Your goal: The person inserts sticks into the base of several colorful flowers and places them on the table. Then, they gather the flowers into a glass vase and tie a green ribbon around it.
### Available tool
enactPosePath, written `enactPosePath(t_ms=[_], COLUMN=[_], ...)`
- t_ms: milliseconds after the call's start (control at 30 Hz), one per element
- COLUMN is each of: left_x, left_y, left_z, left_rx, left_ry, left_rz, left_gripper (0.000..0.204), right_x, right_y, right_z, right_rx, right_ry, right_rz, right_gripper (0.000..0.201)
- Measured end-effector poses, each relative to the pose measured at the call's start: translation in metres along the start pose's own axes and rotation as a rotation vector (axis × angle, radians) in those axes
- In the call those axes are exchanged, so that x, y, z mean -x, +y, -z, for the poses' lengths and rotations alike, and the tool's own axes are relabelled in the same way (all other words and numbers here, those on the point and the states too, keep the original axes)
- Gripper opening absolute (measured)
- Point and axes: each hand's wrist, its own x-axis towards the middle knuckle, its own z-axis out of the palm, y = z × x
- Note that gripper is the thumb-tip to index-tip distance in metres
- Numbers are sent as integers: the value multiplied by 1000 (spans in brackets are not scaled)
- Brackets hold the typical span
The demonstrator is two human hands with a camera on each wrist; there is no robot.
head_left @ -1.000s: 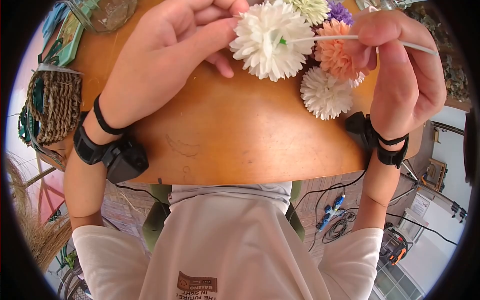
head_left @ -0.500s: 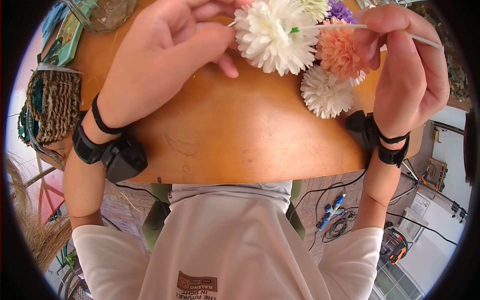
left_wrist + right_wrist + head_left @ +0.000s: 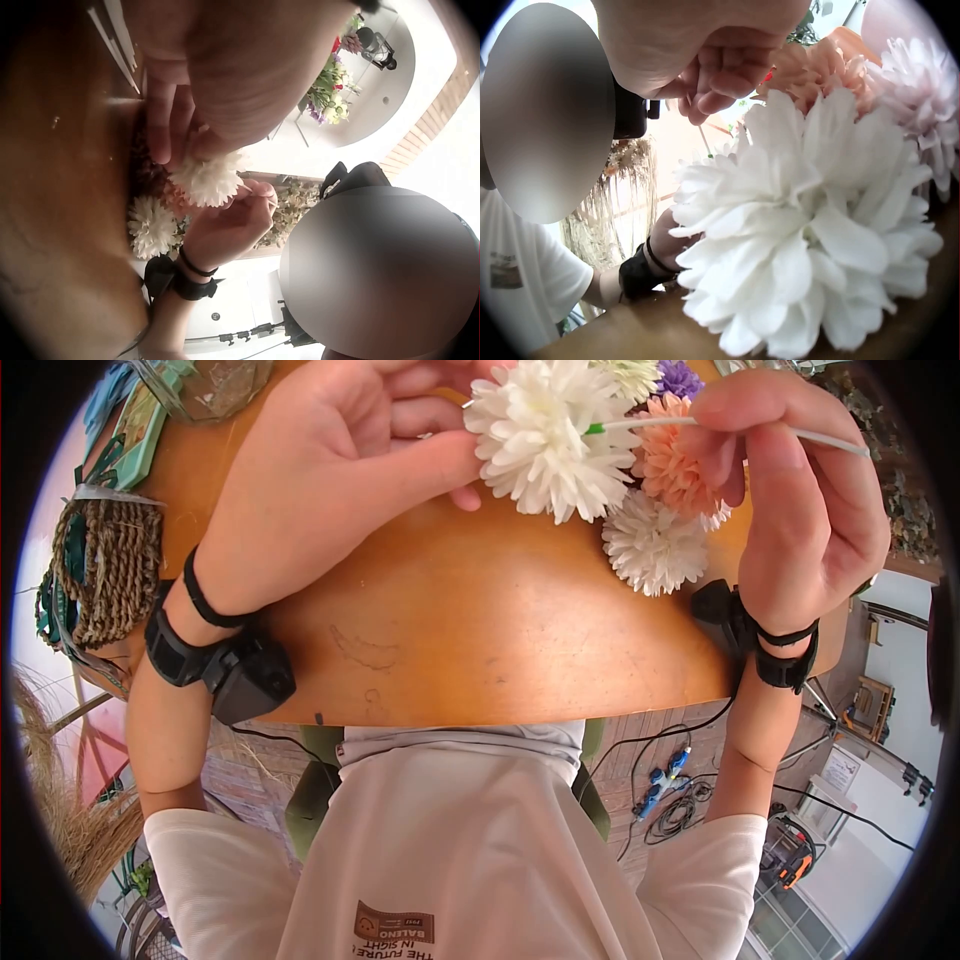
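A large white flower (image 3: 548,445) is held at its left side by the left hand (image 3: 335,480), whose thumb and fingers reach its petals. The right hand (image 3: 815,510) pinches a thin white stem (image 3: 650,422) that meets a green piece at the white flower's middle. Behind and below the stem are an orange flower (image 3: 675,455) and a smaller-looking white flower (image 3: 655,542). In the left wrist view the held white flower (image 3: 208,180) is between both hands. A white flower (image 3: 802,232) fills much of the right wrist view, below the right hand (image 3: 727,67).
A rope-wrapped basket (image 3: 108,570) stands at the table's left edge, with a glass jar (image 3: 215,385) and a green tray (image 3: 140,440) beyond it. Purple (image 3: 680,380) and pale green flowers lie at the back. Cables and a blue power strip (image 3: 662,785) are on the floor.
The stem has shifted and tilts a little differently with the right hand. The white flower has moved slightly in the left hand, and its green centre piece sits higher and further right than before.
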Motion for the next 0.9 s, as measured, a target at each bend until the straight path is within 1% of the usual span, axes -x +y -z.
enactPosePath(t_ms=[67,100,167,200,267,300,367,400,467,600,667,767,800,867,900], left_x=[0,0,0,0,0,0,0,0,0,0,0,0,0,0,0], left_y=[0,0,0,0,0,0,2,2,2,2,5,1,1,1,2], left_z=[1,1,1,1,1,1,1,0,0,0,-4,0,1,2,1], left_rx=[-4,-5,-10,-14,-24,-29,-37,-39,-40,-41,-63,-58,-55,-53,-56], left_ry=[-7,-7,-4,-2,-2,2,13,14,9,0,13,1,-5,-13,-14], left_rz=[-14,-18,-22,-22,-24,-17,6,10,9,3,2,5,7,8,7], left_gripper=[38,38,37,36,36,35,35,34,34,34,34,33,33,34,34], right_x=[-1,-5,-7,-6,-7,-11,-11,-8,-7,-11,-11,-7,-6,-7,-11], right_y=[1,0,1,5,4,-2,-2,4,6,12,13,4,0,1,6], right_z=[1,3,3,1,-3,-4,-8,-11,-11,4,5,-1,-4,-3,2], right_rx=[26,56,1,-84,-97,-27,-31,-105,-143,-70,-92,-105,-71,-47,-57], right_ry=[-16,-53,-78,-65,-56,-60,-30,5,9,-111,-123,-69,-47,-66,-107], right_rz=[28,53,58,39,70,121,165,158,153,179,147,65,67,101,133], right_gripper=[26,26,26,25,24,23,22,22,22,22,22,21,21,21,21])
